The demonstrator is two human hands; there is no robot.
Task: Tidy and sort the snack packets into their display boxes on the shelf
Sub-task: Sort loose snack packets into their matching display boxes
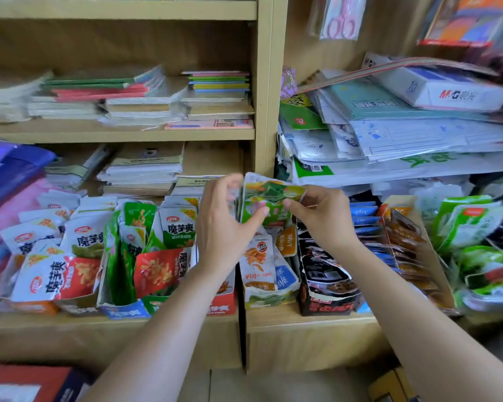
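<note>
Both hands hold a small bunch of green-and-white snack packets (270, 195) above the middle of the lower shelf. My left hand (225, 224) grips the bunch's left side with thumb in front and fingers behind. My right hand (321, 213) pinches its right edge. Directly below stands an open display box (269, 298) with orange, white and blue packets. To its left are boxes of white, green and red konjac packets (163, 268). To its right stand a black box (328, 306) and a brown cardboard box (436, 256) of dark packets.
Green packets (476, 227) pile up at the far right. Notebooks (145, 97) are stacked on the upper shelf, papers and a white box (447, 91) on the right shelf. A vertical wooden divider (269, 82) splits the shelving. Purple and pink bags (9, 181) lie at left.
</note>
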